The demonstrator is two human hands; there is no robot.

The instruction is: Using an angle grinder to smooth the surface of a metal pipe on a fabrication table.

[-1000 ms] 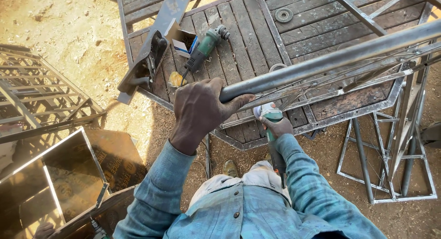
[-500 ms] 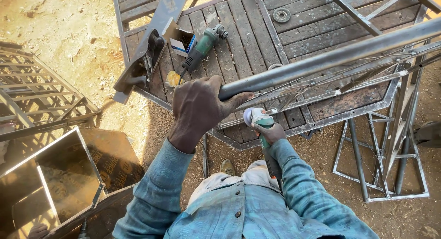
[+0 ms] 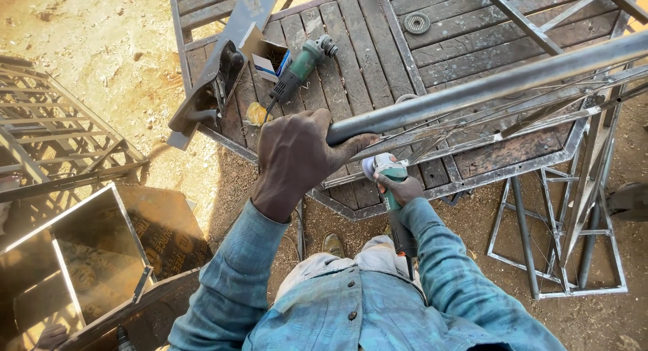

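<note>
While the left hand [image 3: 297, 155] fingers clamp the up-right-slanting pipe [image 3: 486, 88], right hand [image 3: 398, 189] grips the grinder [image 3: 391, 189].

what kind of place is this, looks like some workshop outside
Most likely an open-air metalworking yard on bare dirt. The left hand grips a steel pipe over a metal-framed plank table, the right hand holds an angle grinder, and welded metal frames stand on the ground.
</note>
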